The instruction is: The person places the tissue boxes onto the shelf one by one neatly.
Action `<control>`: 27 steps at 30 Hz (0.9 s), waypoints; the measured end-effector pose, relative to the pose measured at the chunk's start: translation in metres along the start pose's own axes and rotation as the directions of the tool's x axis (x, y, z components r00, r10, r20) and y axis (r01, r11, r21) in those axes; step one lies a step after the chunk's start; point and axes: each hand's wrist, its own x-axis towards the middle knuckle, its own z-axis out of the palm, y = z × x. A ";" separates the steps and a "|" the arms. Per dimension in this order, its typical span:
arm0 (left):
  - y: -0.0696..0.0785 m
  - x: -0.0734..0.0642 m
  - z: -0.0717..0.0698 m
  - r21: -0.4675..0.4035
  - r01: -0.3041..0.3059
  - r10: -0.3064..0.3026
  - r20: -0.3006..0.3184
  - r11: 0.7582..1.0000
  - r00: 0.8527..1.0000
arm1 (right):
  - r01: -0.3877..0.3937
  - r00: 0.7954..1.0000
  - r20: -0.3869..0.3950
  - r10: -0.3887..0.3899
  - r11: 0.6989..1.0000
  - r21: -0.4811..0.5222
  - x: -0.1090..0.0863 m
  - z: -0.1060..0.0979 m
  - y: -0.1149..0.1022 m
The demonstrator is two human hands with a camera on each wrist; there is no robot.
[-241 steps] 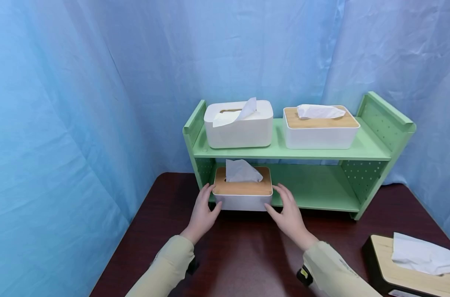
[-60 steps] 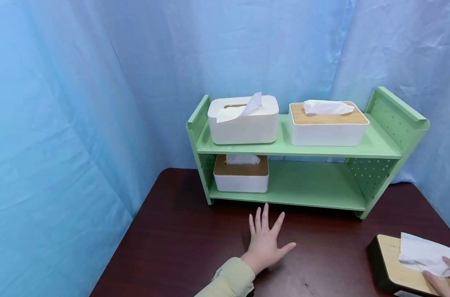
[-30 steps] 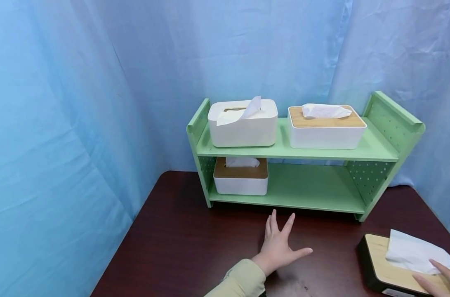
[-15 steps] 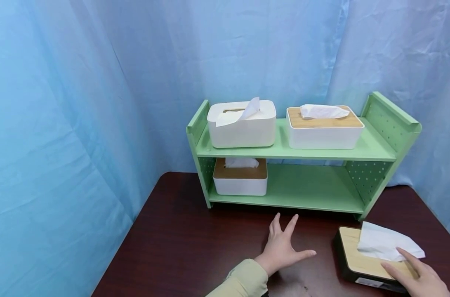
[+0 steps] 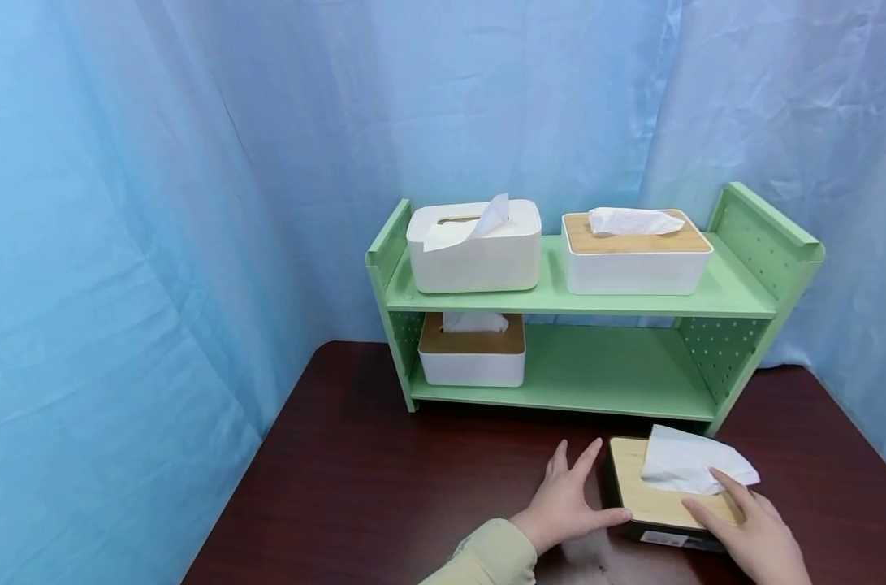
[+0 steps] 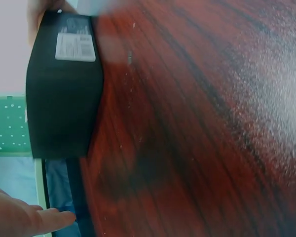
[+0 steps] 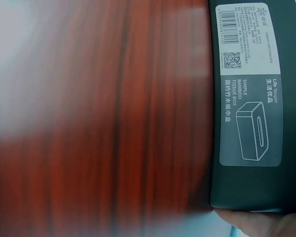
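Observation:
A low black tissue box (image 5: pixel 662 505) with a pale wooden lid and a white tissue sticking up lies on the table before the shelf. My right hand (image 5: pixel 757 536) grips its right end, with thumb and forefinger over the lid in the head view. In the right wrist view a finger lies against the end of the tissue box (image 7: pixel 246 187), beside its printed label. My left hand (image 5: pixel 563 508) is spread at the box's left end and holds nothing. Its thumb tip is right at the near left corner. In the left wrist view, its fingers (image 6: pixel 29 217) are partly cut off.
A green two-tier shelf (image 5: pixel 618 374) stands at the back of the dark red table (image 5: pixel 384 487). On its upper tier are a white tissue box (image 5: pixel 479 264) and a wood-lidded one (image 5: pixel 636 272). Another wood-lidded tissue box (image 5: pixel 472 370) sits lower left. Blue curtains (image 5: pixel 326 146) hang behind.
Eight seconds ago both hands were at the lower-left tissue box, now further in on the shelf. Since then my right hand has slid the black tissue box leftward, toward my spread left hand.

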 end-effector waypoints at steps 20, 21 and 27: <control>-0.029 -0.003 0.005 -0.012 0.002 -0.002 0.010 1.000 1.000 | 0.052 0.996 -0.080 -0.049 0.998 0.039 -0.005 0.037 -0.074; -0.031 -0.003 0.004 -0.014 -0.007 0.007 0.003 1.000 1.000 | 0.046 0.996 -0.072 -0.043 0.998 0.040 -0.005 0.037 -0.075; -0.038 -0.002 -0.001 -0.051 -0.031 0.031 -0.014 0.998 0.999 | 0.081 0.994 -0.071 -0.078 0.996 0.036 -0.005 0.038 -0.072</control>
